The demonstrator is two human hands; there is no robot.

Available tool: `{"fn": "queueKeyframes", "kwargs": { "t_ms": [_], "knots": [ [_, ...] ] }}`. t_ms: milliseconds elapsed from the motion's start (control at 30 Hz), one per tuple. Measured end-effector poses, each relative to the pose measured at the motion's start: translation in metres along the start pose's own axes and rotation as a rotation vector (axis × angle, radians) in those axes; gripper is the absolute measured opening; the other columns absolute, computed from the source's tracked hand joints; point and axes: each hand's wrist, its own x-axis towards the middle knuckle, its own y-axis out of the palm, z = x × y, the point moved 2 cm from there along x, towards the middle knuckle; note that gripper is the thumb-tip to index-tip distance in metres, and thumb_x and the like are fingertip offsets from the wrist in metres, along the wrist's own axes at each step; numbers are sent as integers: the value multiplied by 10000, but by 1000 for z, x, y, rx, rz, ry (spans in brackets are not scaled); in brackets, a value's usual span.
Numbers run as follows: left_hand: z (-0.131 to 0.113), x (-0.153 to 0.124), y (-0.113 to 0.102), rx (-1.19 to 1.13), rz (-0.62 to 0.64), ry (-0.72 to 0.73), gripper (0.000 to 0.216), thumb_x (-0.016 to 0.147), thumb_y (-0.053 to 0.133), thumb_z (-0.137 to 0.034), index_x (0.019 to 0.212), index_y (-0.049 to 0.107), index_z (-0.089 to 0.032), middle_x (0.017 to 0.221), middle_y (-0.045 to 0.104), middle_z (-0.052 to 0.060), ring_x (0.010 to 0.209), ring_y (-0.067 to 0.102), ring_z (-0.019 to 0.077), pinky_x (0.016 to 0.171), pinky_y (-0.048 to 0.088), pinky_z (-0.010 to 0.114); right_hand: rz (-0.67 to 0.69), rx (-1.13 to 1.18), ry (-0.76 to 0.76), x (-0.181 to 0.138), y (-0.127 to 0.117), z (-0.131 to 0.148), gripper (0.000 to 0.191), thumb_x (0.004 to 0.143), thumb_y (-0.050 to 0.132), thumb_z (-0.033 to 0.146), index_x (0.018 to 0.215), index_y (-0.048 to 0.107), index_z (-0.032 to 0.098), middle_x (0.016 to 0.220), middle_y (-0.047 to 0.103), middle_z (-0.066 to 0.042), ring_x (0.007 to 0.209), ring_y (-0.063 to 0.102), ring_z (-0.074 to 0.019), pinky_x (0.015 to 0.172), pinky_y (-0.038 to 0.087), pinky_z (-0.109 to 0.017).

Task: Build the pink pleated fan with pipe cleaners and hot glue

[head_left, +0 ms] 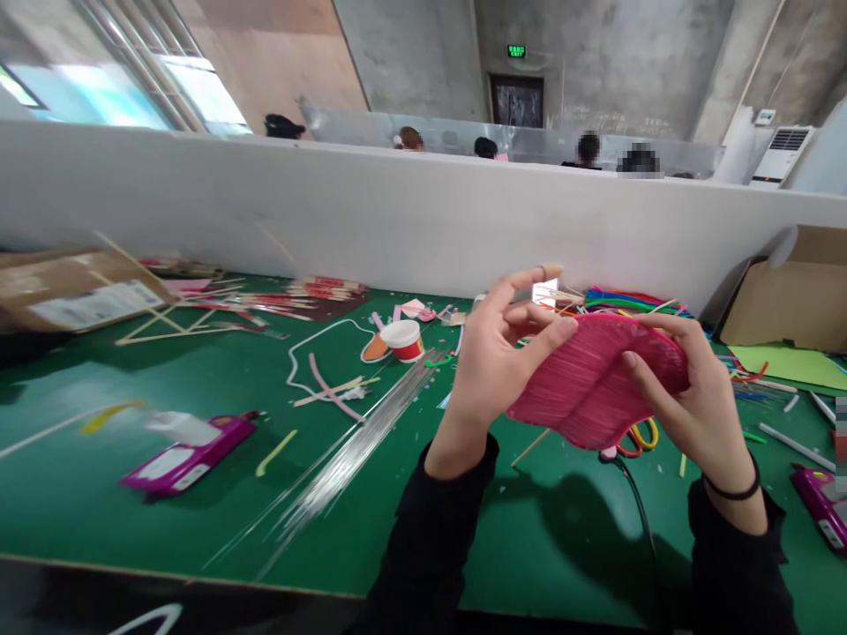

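A flat pink piece with a wavy outline, a raised rim and fine streaks (588, 388) is held up above the green table, tilted toward me. My left hand (496, 353) grips its upper left edge between thumb and fingers. On the right side, my right hand (701, 397) holds it, the thumb lying on the front face and the fingers behind the edge. Below the piece, yellow and red scissor-like loops (645, 437) show in part. A black cable (639, 494) runs toward the table's front edge.
Thin metal wires (357, 459) lie left of my arms, near a paper cup (402, 339). A purple glue-gun-like tool (191, 454) rests farther left; another purple tool (820, 507) is at the right edge. Cardboard boxes (787, 291) and a white partition (265, 203) stand behind.
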Motion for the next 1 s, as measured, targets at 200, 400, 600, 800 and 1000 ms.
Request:
{"fn": "queueKeyframes", "kwargs": {
  "t_ms": [200, 400, 600, 800, 1000],
  "knots": [
    [0, 2, 3, 13, -41, 25, 584, 825, 759, -388, 1334, 539, -207, 723, 724, -12, 729, 729, 178, 711, 625, 292, 0, 22, -1, 1, 0, 1, 277, 933, 616, 299, 1206, 579, 267, 1155, 697, -58, 1015, 690, -224, 877, 575, -415],
    [-6, 11, 1, 7, 75, -59, 581, 780, 797, -426, 1275, 600, -194, 910, 782, 68, 863, 755, 225, 636, 607, 265, 30, 51, -11, 3, 0, 0, 264, 948, 585, 285, 1210, 565, 257, 1148, 703, -65, 1004, 695, -219, 861, 575, -406],
    [-14, 19, 6, 32, 119, -51, 574, 756, 817, -355, 1268, 618, -188, 668, 721, -7, 831, 747, 213, 715, 606, 274, 26, 79, -30, 2, 0, 2, 255, 952, 575, 276, 1206, 565, 249, 1156, 706, -65, 1027, 698, -218, 880, 571, -396],
    [-22, 20, 8, 69, 156, -86, 485, 771, 791, -295, 1219, 638, -188, 606, 674, -33, 765, 730, 190, 711, 580, 273, 26, 78, -32, 0, 0, -1, 247, 955, 583, 276, 1199, 561, 245, 1139, 708, -64, 1015, 697, -207, 869, 569, -371],
    [-27, 24, 10, 160, 249, -112, 500, 777, 798, -333, 1237, 656, -197, 781, 764, 37, 826, 725, 206, 698, 553, 276, 29, 91, -37, 1, 0, -1, 254, 959, 586, 272, 1210, 557, 245, 1146, 707, -64, 1009, 697, -199, 865, 570, -364]
  ]
}}
